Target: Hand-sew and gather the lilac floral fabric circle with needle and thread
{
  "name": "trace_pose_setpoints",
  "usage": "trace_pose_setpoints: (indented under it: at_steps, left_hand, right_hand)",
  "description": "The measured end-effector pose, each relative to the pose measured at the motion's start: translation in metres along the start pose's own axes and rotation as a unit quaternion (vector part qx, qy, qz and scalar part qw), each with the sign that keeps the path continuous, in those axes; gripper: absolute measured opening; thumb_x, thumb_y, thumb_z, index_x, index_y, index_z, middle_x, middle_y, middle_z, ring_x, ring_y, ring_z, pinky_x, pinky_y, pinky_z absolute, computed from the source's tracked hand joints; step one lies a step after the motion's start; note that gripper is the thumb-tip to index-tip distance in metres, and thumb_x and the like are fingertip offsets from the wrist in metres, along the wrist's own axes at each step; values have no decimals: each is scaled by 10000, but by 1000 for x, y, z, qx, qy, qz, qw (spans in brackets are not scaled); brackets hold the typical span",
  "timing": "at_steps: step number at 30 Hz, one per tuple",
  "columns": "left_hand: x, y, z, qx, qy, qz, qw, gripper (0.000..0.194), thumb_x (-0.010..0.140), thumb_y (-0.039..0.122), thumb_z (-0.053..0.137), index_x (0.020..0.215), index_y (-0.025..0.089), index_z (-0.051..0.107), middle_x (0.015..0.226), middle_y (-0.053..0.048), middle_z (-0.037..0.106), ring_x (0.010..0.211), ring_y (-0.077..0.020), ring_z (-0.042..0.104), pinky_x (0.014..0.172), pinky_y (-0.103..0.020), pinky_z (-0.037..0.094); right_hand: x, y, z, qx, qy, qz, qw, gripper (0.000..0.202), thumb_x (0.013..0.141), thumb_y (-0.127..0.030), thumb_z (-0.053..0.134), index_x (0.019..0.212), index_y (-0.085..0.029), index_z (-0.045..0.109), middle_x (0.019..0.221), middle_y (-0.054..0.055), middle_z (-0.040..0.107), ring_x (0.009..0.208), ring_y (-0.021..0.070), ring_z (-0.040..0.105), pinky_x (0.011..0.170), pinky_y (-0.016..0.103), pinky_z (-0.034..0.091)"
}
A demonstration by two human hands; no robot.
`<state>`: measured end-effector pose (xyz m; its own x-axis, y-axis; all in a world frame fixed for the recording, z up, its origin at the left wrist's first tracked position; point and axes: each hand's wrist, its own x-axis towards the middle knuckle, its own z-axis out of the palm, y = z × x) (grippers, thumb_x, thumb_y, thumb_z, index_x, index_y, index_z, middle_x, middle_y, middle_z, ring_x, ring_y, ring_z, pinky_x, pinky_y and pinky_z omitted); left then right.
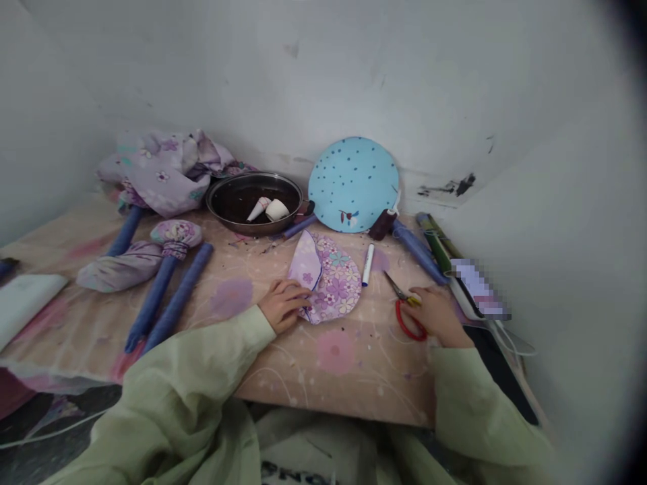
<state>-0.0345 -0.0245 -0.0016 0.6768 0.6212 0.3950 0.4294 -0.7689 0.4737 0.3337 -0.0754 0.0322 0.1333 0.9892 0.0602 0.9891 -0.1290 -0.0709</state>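
Observation:
My left hand [286,306] lies on the left edge of a round piece of purple flowered cloth [340,277], its fingers apart and flat on it. The cloth's left side is folded over and shows a paler face with a dark line along the edge. My right hand [435,315] is closed at the handles of a pair of scissors [409,320] with red and yellow grips; its thumb is hidden. The scissors lie on the table, tips pointing up-left. Between the cloth and the scissors rests a white marker pen [368,265] with a blue cap.
Behind the cloth stand a dark pan [255,225] holding white pieces and a blue dotted disc [354,182] leaning on the wall. Blue wrapped rods [176,300] and bundled flowered cloth [162,165] are at left. A spool of dark thread [383,224] and a phone [478,286] are at right.

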Motion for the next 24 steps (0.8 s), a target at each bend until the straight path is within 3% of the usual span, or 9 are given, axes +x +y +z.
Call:
trace_pose_setpoints:
  at_steps: [2, 6, 8, 10, 12, 15, 19, 22, 24]
  left_hand:
    - [1, -2, -3, 5, -15, 6, 1000, 256, 796, 158, 508, 980, 241, 665, 1125, -45, 663, 1116, -260, 472, 980, -456, 271]
    - [5, -4, -9, -10, 6, -6, 1000, 146, 847, 245, 536, 887, 231, 676, 1050, -50, 691, 1078, -233, 517, 977, -426, 280]
    - [8, -4, -14, -20, 18, -7, 1000, 139, 858, 263, 530, 877, 216, 660, 1038, -56, 695, 1090, -223, 526, 977, -408, 302]
    - [12, -2, -20, -29, 35, -8, 999, 158, 879, 274, 499, 872, 199, 638, 1035, -70, 696, 1131, -222, 521, 980, -404, 321]
    - [17, -1, -28, -45, 53, -2, 998, 182, 896, 277, 465, 863, 183, 617, 1033, -88, 695, 1184, -231, 505, 987, -419, 330]
    - [30, 5, -45, -100, 67, 18, 993, 142, 882, 261, 490, 857, 167, 593, 983, -93, 703, 1193, -251, 521, 1023, -465, 303]
    - [52, 29, -82, -224, 98, 15, 969, 152, 851, 292, 559, 842, 146, 602, 894, -70, 699, 894, -187, 656, 1039, -449, 327]
    - [66, 56, -115, -385, 86, 19, 919, 231, 794, 380, 638, 817, 152, 617, 816, -46, 669, 817, -166, 641, 809, -318, 489]
    - [74, 70, -132, -475, 59, 57, 876, 295, 733, 427, 693, 837, 159, 623, 775, -29, 645, 714, -135, 613, 681, -257, 494]
  right_hand:
    - [-2, -23, -8, 36, -7, -67, 997, 353, 807, -297, 540, 1092, -106, 622, 1082, 191, 626, 997, 315, 574, 862, 436, 410]
    - [-11, -82, -12, 123, -51, -234, 963, 366, 804, -262, 602, 1171, -269, 597, 1269, 56, 568, 1203, 250, 460, 1018, 429, 296]
    - [-13, -106, -10, 163, -65, -283, 943, 404, 796, -231, 627, 1193, -284, 584, 1290, 46, 561, 1249, 248, 419, 1057, 463, 232]
    - [-9, -121, -9, 200, -73, -305, 928, 314, 817, -199, 601, 1126, -253, 627, 1210, 65, 615, 1209, 256, 459, 1059, 506, 204]
    - [1, -126, -15, 237, -82, -316, 915, 181, 852, -203, 557, 987, -213, 678, 1030, 70, 685, 1069, 241, 558, 1025, 496, 271]
    - [19, -122, -37, 296, -94, -317, 896, 205, 889, -286, 513, 910, -179, 686, 882, 59, 703, 856, 190, 626, 847, 367, 455]
    - [32, -115, -83, 377, -92, -290, 875, 300, 877, -396, 521, 977, -158, 674, 900, 57, 694, 761, 160, 622, 637, 264, 484]
    - [27, -113, -118, 531, -139, -237, 802, 306, 798, -443, 624, 909, -167, 696, 772, 27, 676, 620, 129, 584, 524, 228, 442]
    - [21, -113, -135, 599, -164, -211, 755, 291, 757, -442, 672, 880, -181, 705, 745, 16, 674, 593, 122, 577, 517, 225, 444]
